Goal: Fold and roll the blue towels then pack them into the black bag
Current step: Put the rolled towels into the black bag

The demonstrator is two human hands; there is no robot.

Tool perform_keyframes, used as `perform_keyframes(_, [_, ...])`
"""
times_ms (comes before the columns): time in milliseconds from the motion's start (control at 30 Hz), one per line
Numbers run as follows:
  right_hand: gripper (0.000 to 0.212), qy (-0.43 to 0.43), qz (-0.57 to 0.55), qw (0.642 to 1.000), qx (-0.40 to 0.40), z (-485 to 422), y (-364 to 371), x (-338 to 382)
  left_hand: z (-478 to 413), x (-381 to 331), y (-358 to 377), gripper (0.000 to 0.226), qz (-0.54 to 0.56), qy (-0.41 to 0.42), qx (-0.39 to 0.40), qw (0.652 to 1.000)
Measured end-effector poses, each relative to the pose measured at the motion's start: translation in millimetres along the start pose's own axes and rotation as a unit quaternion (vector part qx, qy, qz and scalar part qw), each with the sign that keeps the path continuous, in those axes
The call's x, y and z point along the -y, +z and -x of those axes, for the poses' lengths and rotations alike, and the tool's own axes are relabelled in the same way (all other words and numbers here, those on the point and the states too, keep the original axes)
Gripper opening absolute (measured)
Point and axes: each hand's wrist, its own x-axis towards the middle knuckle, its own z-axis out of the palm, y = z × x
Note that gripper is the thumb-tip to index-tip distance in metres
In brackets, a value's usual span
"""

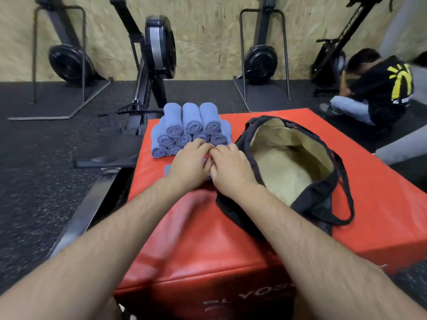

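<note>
The left hand [189, 165] and right hand [231, 169] are gripping a mostly hidden towel [169, 169] beneath them, stack [191, 125] just beyond the fingertips, open bag [312, 204] beside the right hand, likely risking nudging the stack over.

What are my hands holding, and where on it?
The left hand and right hand both grip one blue towel from above, fingers curled over it; most of it is hidden.

On the red padded box [184, 227] lay a stack of rolled blue towels [191, 123], one more blue towel [168, 170] nearer, and the open black bag [309, 199].
</note>
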Motion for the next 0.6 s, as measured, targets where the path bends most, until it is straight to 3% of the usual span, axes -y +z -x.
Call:
perform_keyframes(167, [0.026, -0.013, -0.014, 0.996, 0.085, -12.6, 37.5, 18.1, 16.7, 52.7, 14.9, 0.054, -0.051, -0.041, 0.066, 0.996])
perform_keyframes(367, [0.053, 0.034, 0.005, 0.979, 0.202, -24.9, 64.4, 16.2, 3.9, 87.3, 37.5, 0.064, -0.094, -0.066, 0.185, 0.976])
perform_keyframes(600, [0.039, 0.077, -0.048, 0.977, 0.191, -33.5, 75.0, 21.2, 0.4, 93.4, 36.6, 0.074, -0.101, -0.051, 0.223, 0.968])
